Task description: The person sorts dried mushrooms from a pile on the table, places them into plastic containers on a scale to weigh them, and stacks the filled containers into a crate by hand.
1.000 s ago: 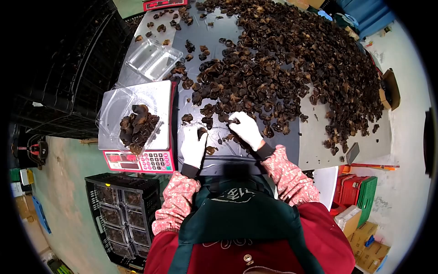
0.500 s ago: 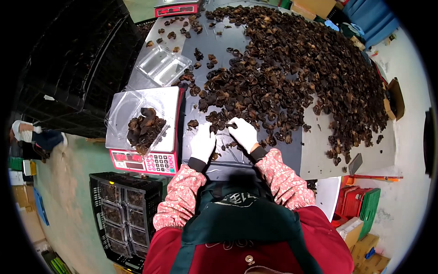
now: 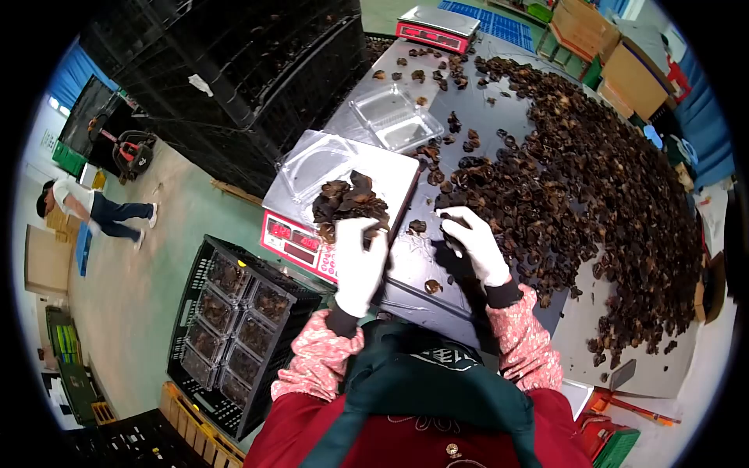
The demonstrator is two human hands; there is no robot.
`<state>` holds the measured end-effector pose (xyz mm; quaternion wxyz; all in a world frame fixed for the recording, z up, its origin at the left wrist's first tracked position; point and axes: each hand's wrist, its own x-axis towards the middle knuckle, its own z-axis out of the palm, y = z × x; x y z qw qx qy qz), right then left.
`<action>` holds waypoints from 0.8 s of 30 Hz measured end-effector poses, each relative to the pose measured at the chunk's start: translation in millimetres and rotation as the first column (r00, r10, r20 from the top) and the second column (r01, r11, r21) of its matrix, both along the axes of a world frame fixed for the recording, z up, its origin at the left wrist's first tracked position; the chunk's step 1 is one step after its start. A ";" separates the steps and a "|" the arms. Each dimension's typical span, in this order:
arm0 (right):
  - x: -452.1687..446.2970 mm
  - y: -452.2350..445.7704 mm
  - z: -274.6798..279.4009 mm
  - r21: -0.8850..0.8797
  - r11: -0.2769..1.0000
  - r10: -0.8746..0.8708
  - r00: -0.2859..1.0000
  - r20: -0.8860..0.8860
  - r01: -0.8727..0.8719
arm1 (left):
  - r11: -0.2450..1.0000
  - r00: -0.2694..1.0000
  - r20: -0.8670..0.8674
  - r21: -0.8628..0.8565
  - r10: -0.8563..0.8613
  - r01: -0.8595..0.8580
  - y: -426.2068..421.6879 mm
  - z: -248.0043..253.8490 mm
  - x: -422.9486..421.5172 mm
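your flat grey table (image 3: 485,126) bears dark-brown curled fungus pieces (image 3: 616,179) and a red-and-silver scale (image 3: 388,162). your white-gloved left hand (image 3: 359,265) has moved to the scale's dark-brown clump (image 3: 349,200), finger pinch unclear; your white-gloved right hand (image 3: 477,246) curls its fingers, thumb slightly apart.

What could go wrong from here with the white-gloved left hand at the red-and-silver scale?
The left hand, at the crinkled dark-brown pile, might knock pieces out of its clear plastic container. Pressing the scale could skew its reading. A loose brown piece near the front edge of the grey table might get brushed off.
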<state>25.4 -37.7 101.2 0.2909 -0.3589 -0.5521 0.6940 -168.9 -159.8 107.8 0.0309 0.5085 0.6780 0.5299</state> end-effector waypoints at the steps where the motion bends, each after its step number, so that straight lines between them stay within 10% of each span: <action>1: -16.5 4.5 11.7 0.007 0.999 0.032 0.999 0.006 -0.032 | 0.997 0.998 -0.019 0.042 0.064 -0.063 -2.2 7.5 -16.7; 7: -132.7 28.4 32.3 0.681 0.731 0.053 0.999 0.003 -0.040 | 0.988 0.978 -0.140 0.033 0.153 -0.149 8.6 -15.2 -75.0; 13: -176.2 19.0 -21.6 0.867 0.482 -0.145 0.964 0.223 -0.128 | 0.992 0.973 -0.207 -0.052 0.104 -0.118 0.9 -28.7 -75.1; 17: -158.4 16.7 -4.2 0.578 0.812 -0.140 0.989 0.049 0.086 | 0.994 0.991 -0.104 -0.062 0.088 -0.095 -10.9 -30.4 -80.0; 21: -154.9 7.3 -24.5 0.904 0.421 -0.122 0.983 0.138 -0.075 | 0.984 0.966 -0.223 -0.085 0.132 -0.154 -13.0 -40.1 -85.7; 24: -154.3 7.9 -20.3 0.866 0.488 -0.103 0.978 0.184 -0.111 | 0.981 0.929 -0.365 -0.152 0.060 -0.122 -10.3 -37.1 -90.7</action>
